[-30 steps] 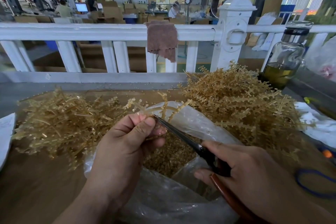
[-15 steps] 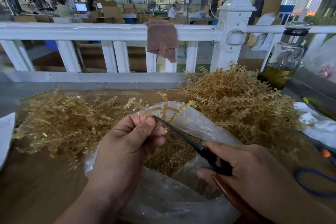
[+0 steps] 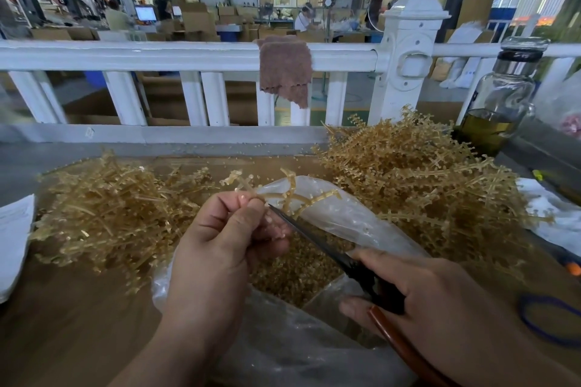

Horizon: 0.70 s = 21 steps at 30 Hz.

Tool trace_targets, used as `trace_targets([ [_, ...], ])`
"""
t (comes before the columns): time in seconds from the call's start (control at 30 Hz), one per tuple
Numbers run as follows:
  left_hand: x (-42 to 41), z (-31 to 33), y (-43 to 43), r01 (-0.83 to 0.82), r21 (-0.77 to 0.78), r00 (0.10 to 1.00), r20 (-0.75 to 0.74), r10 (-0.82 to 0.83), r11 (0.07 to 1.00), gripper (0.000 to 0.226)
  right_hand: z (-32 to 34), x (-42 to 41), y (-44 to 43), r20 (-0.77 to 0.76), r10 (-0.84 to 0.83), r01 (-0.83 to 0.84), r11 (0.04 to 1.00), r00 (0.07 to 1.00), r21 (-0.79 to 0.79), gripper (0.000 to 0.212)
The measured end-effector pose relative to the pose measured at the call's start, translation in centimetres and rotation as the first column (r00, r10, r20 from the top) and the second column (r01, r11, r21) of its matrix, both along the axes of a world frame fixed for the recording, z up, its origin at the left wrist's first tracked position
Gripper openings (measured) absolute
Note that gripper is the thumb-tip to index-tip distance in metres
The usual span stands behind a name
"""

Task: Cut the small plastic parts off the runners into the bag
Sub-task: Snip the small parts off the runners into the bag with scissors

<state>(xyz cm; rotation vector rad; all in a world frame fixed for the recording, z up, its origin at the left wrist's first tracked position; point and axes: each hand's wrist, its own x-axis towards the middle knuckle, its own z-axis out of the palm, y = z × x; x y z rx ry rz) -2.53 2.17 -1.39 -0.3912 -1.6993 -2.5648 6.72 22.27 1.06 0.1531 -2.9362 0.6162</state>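
Two heaps of amber plastic runners flank the clear plastic bag (image 3: pixel 361 223): the left heap (image 3: pixel 110 207) looks stripped and the right heap (image 3: pixel 418 173) still bears parts, so I judge much remains. Small amber parts (image 3: pixel 289 283) cover the bag's bottom. Above its mouth my left hand (image 3: pixel 220 248) pinches one branched runner (image 3: pixel 294 195). My right hand (image 3: pixel 440 302) grips dark, red-handled scissors (image 3: pixel 314 243), blades at it.

White railing (image 3: pixel 157 55) behind bench (image 3: pixel 63 324); brown cloth (image 3: pixel 284 72) draped over its top rail. Glass bottle (image 3: pixel 500 97) far right, olive liquid low inside. Blue rubber band (image 3: pixel 523 314) on bench, right. White paper (image 3: pixel 14 242) at left edge.
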Motion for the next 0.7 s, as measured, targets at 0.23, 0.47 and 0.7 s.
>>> trace_targets([
  [0.23,-0.10,-0.15,0.07,0.089,0.062,0.995,0.045,-0.091,0.994,0.014,-0.33,-0.30,-0.01,0.029,-0.017,0.017,1.000,0.999,-0.020,0.083],
  [0.47,-0.01,-0.08,0.44,0.120,0.134,0.986,0.096,-0.133,0.984,0.016,-0.47,-0.37,0.22,0.012,-0.018,0.018,1.000,1.000,-0.013,0.082],
  [0.7,0.12,-0.23,0.49,0.092,0.111,0.988,0.113,-0.104,0.990,0.014,-0.48,-0.16,0.14,0.020,-0.025,0.025,0.999,0.999,-0.032,0.082],
])
